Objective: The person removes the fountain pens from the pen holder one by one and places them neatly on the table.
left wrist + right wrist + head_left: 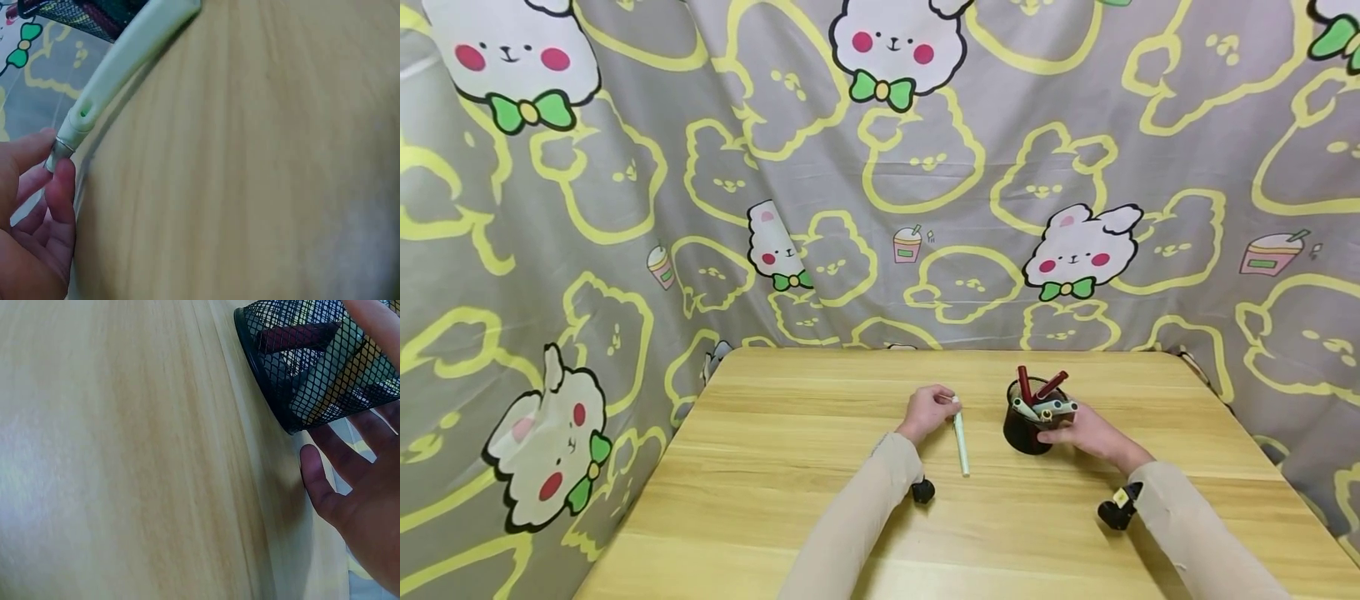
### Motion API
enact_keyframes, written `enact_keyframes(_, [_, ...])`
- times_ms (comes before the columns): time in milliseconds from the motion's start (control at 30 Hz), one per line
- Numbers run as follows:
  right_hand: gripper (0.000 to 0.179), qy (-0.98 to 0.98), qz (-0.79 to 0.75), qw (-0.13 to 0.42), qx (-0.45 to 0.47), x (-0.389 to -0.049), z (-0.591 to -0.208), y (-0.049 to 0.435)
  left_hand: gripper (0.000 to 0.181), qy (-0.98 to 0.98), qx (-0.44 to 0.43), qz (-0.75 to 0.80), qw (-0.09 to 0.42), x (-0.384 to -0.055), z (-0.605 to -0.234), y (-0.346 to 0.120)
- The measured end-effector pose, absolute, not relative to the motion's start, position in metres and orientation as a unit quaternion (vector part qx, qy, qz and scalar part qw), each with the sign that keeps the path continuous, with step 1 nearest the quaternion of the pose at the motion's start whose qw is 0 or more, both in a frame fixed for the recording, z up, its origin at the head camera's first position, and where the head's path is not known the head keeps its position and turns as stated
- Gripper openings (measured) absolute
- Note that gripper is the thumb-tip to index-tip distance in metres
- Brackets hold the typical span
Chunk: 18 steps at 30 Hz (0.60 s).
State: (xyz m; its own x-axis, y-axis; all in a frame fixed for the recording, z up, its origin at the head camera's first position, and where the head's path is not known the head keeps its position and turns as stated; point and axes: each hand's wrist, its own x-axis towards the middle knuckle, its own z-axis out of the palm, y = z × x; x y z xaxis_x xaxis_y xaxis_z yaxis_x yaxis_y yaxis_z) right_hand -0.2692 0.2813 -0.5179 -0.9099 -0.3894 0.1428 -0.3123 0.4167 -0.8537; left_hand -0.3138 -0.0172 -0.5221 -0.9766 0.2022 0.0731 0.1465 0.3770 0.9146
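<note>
My left hand pinches one end of a slim pale green pen between thumb and fingertips. In the left wrist view the pen slants up and away from the fingers, close over the table, with a small hole near the held end. To the right, a black mesh pen holder stands upright with red and pale pens inside. My right hand grips its right side, thumb across the front and fingers round the other side. The right wrist view shows the fingers against the mesh.
Both hands work over a light wooden table. A patterned grey curtain hangs behind the far edge and along the left side. Small black devices are strapped at the left wrist and the right wrist.
</note>
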Motion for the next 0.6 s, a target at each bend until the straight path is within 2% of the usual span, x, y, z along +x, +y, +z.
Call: enact_keyframes(600, [0.057, 0.838, -0.499, 0.041, -0.216, -0.268, -0.518, 0.2823, 0.017, 0.861, 0.148, 0.487, 0.027, -0.3188, -0.5251, -0.0205])
